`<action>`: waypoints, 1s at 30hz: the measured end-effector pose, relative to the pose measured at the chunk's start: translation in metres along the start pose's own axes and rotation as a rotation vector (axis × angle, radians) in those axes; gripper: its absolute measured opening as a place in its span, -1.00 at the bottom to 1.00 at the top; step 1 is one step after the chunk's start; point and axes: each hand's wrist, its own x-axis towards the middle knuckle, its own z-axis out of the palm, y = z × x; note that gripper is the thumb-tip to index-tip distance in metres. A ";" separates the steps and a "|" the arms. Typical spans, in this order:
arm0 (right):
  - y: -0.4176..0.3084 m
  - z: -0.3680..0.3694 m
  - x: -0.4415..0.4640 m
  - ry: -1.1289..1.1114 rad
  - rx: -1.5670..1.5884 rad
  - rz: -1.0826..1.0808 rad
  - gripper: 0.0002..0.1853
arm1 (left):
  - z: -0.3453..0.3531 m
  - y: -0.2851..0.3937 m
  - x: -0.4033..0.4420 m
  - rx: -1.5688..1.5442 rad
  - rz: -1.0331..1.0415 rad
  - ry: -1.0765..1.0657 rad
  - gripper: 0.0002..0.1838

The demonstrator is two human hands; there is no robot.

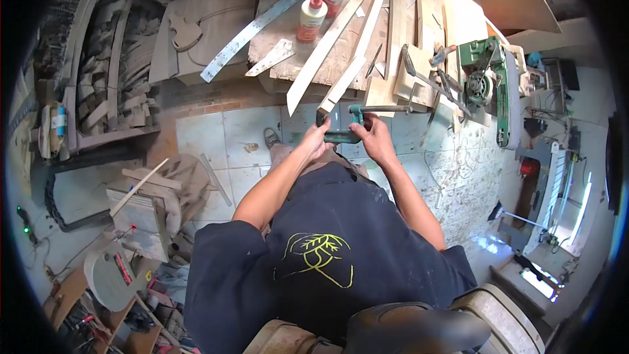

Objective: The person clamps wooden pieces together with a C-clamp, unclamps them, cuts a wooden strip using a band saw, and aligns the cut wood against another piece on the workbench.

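A green G-clamp [342, 137] is held level in front of my waist, at the near edge of the workbench [308, 69]. My left hand [318, 143] is closed around the left end of its frame. My right hand [375, 139] grips the right end, below the threaded screw [386, 109], which points right. The clamp's left jaw is close to the end of a pale wood strip [343, 84] that juts over the bench edge; whether they touch I cannot tell. A second, longer strip [324, 56] with a pointed end lies just left of it.
Two glue bottles [311, 18] with red caps stand on the bench. Further clamps [429, 82] lie over boards at the right, beside a green belt sander [488, 85]. Wood offcuts [114, 78] fill a rack at left. Sawn pieces [147, 203] stand on the tiled floor [252, 137].
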 end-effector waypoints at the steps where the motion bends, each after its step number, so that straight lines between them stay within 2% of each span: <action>1: 0.001 -0.001 0.004 0.021 -0.056 -0.025 -0.62 | 0.006 0.002 0.000 0.058 0.046 0.022 -0.53; 3: 0.000 -0.005 0.009 0.017 -0.280 -0.003 -0.60 | 0.021 0.001 0.005 0.175 0.138 0.070 -0.51; 5: -0.047 -0.004 0.004 -0.027 -0.413 0.049 -0.56 | 0.013 -0.016 0.031 0.102 0.133 0.045 -0.48; 8: -0.066 -0.004 0.006 -0.011 -0.474 0.028 -0.52 | 0.018 -0.016 0.038 0.051 0.152 0.000 -0.49; 11: -0.070 -0.001 0.010 0.137 -0.158 -0.149 -0.47 | 0.020 -0.015 0.043 -0.045 0.172 -0.078 -0.57; 13: -0.077 -0.007 0.013 0.100 0.100 -0.188 -0.48 | 0.029 -0.011 0.040 -0.084 0.192 -0.056 -0.61; 15: -0.075 -0.017 0.019 0.089 0.154 -0.192 -0.49 | 0.037 -0.006 0.032 -0.079 0.184 -0.053 -0.61; 19: -0.082 -0.013 0.026 0.063 0.186 -0.283 -0.54 | 0.038 -0.006 0.028 -0.128 0.156 -0.094 -0.59; 23: -0.076 -0.013 0.035 0.088 0.173 -0.295 -0.71 | 0.041 -0.008 0.031 -0.157 0.137 -0.081 -0.59; 26: -0.077 -0.010 0.040 0.141 0.218 -0.271 -0.75 | 0.045 -0.008 0.034 -0.174 0.157 -0.092 -0.60; 29: -0.077 -0.012 0.044 0.176 0.008 -0.259 -0.66 | 0.036 -0.015 0.050 -0.168 0.171 -0.138 -0.60; 30: -0.080 -0.009 0.047 0.144 0.088 -0.266 -0.59 | 0.037 -0.015 0.052 -0.171 0.184 -0.150 -0.61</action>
